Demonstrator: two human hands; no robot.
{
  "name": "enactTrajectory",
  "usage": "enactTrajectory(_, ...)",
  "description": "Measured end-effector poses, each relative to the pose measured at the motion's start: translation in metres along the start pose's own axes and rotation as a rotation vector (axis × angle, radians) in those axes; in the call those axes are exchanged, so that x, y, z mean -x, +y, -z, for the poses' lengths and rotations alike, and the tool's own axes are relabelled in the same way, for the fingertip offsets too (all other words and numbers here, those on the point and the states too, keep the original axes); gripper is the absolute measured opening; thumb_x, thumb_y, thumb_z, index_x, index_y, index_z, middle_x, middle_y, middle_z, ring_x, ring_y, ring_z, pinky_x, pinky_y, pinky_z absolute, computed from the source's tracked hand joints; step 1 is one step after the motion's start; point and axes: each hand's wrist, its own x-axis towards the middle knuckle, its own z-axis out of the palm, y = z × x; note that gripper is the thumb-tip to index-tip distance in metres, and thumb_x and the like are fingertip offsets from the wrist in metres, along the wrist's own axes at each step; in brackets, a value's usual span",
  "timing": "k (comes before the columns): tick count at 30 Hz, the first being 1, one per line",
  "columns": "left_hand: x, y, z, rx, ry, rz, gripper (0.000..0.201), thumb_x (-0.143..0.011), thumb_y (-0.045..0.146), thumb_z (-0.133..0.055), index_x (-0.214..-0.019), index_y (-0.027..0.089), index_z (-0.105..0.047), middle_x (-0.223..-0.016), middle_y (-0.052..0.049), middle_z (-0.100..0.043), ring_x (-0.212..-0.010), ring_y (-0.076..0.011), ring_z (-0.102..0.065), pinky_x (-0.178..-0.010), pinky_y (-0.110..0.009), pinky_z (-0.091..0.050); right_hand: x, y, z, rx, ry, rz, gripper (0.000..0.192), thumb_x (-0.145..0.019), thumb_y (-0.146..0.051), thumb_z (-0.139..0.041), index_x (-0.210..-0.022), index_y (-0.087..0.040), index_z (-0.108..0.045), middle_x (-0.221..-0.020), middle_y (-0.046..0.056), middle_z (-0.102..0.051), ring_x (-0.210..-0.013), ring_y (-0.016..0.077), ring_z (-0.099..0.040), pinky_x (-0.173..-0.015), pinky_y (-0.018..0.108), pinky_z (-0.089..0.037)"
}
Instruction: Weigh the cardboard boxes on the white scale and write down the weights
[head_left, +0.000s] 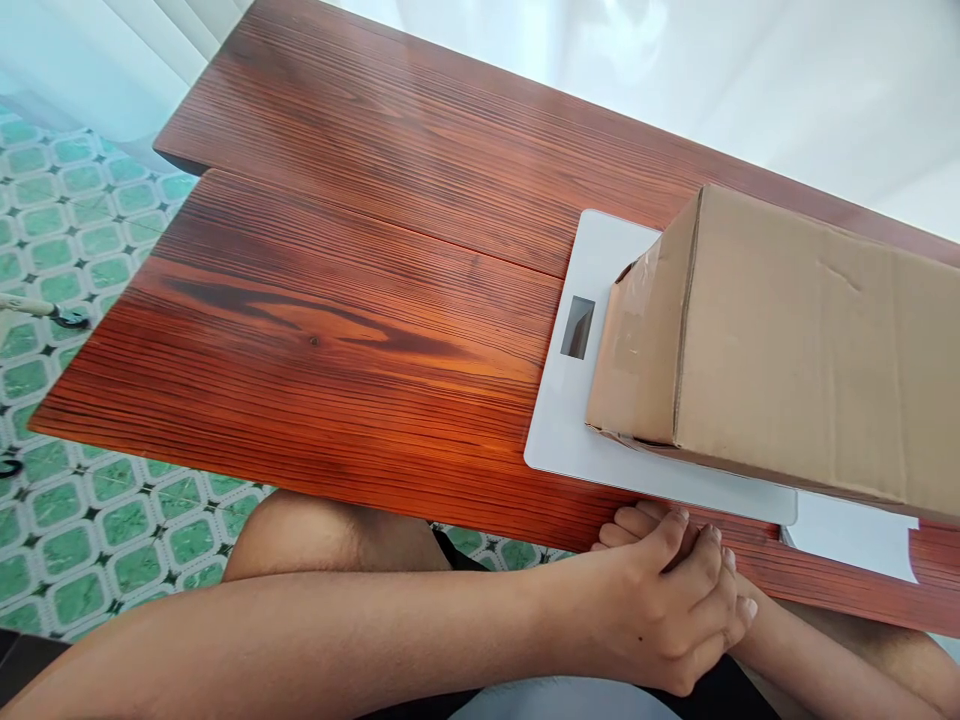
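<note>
Nearest the wearer, the left hand (652, 610) crosses over the right hand (626, 525) at the front edge of the wooden counter (337, 340), its fingers curled around it; the right hand's fingers look bent and close together, but they are partly covered, and whether they hold anything cannot be told. Just beyond the hands, a white sheet (855, 545) lies near the front edge, to the right, partly under the overhang of a cardboard box (795, 340). The box rests on a flat white scale (559, 420) with a small dark display (577, 327), and runs out of view at the right. Green-and-white floor tiles (60, 510) show at the left, and a white curtain (750, 80) hangs past the far edge.
</note>
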Motion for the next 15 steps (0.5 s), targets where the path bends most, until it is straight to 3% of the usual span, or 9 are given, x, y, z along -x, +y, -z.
enactTrajectory(3, 0.000, 0.001, -0.001, -0.014, 0.042, 0.029, 0.039, -0.102, 0.027, -0.040, -0.127, 0.016, -0.068, -0.126, -0.013, -0.069, -0.121, -0.0299, -0.063, -0.102, -0.048, -0.051, -0.004, -0.031, -0.007, 0.157, 0.174, 0.053, 0.037, -0.092, -0.014, -0.056, -0.126, -0.026, -0.066, -0.111, 0.014, -0.075, -0.108, 0.0378, -0.070, -0.094, 0.057, -0.057)
enactTrajectory(5, 0.000, 0.002, -0.002, -0.014, 0.032, 0.027, 0.039, -0.102, 0.028, -0.040, -0.128, 0.015, -0.067, -0.128, -0.015, -0.068, -0.122, -0.0302, -0.062, -0.103, -0.049, -0.051, -0.007, -0.041, -0.009, 0.157, 0.186, 0.056, 0.037, -0.093, -0.012, -0.056, -0.126, -0.029, -0.065, -0.110, 0.011, -0.075, -0.108, 0.0352, -0.071, -0.095, 0.054, -0.058)
enactTrajectory(11, 0.000, 0.000, 0.000, -0.011, 0.020, 0.025, 0.039, -0.102, 0.026, -0.041, -0.131, 0.014, -0.065, -0.129, -0.014, -0.068, -0.124, -0.0300, -0.061, -0.104, -0.048, -0.051, -0.009, -0.038, -0.009, 0.185, 0.215, 0.056, 0.023, -0.093, -0.013, -0.063, -0.113, -0.021, -0.070, -0.106, 0.013, -0.076, -0.102, 0.0347, -0.073, -0.095, 0.050, -0.058)
enactTrajectory(15, -0.001, -0.001, 0.002, -0.016, 0.008, 0.025, 0.039, -0.102, 0.025, -0.041, -0.131, 0.015, -0.065, -0.129, -0.014, -0.068, -0.124, -0.0296, -0.061, -0.103, -0.048, -0.050, -0.008, -0.039, -0.009, 0.163, 0.217, 0.043, 0.027, -0.093, -0.013, -0.063, -0.117, -0.024, -0.070, -0.107, 0.012, -0.076, -0.104, 0.0344, -0.072, -0.096, 0.051, -0.058)
